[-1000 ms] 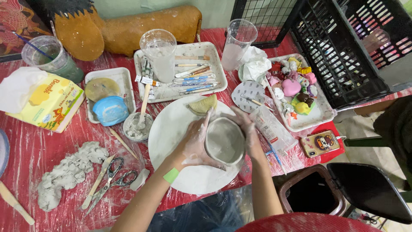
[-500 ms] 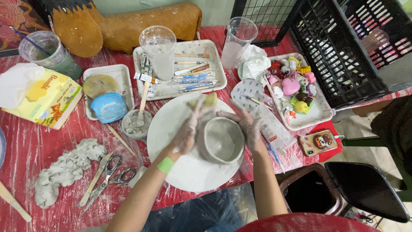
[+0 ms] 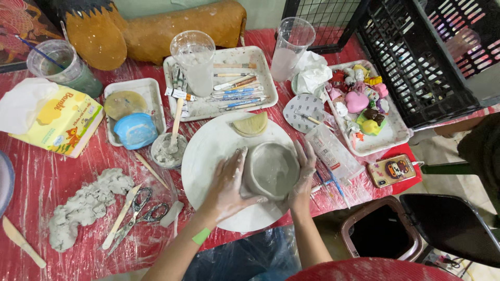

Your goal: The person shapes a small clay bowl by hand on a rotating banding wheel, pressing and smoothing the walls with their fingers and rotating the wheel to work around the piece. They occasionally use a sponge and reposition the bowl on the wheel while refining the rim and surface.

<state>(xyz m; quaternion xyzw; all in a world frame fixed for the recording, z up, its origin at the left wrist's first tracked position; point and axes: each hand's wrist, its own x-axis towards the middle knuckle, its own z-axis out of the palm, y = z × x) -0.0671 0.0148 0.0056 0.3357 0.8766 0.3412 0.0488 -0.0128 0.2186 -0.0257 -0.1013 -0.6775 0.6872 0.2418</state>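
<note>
Both hands cup a round grey wet-clay bowl (image 3: 272, 169) sitting on a white round board (image 3: 208, 156) on the red plastic-covered table (image 3: 36, 177). The left hand (image 3: 229, 182) lies spread, palm flat against the bowl's left wall; the right hand (image 3: 303, 174) wraps the right wall with fingers open. Just beyond the fingertips lies a tan half-round sponge (image 3: 250, 124). Well left of the left hand sit metal scissors (image 3: 136, 211) and a grey lump of clay (image 3: 83, 205).
</note>
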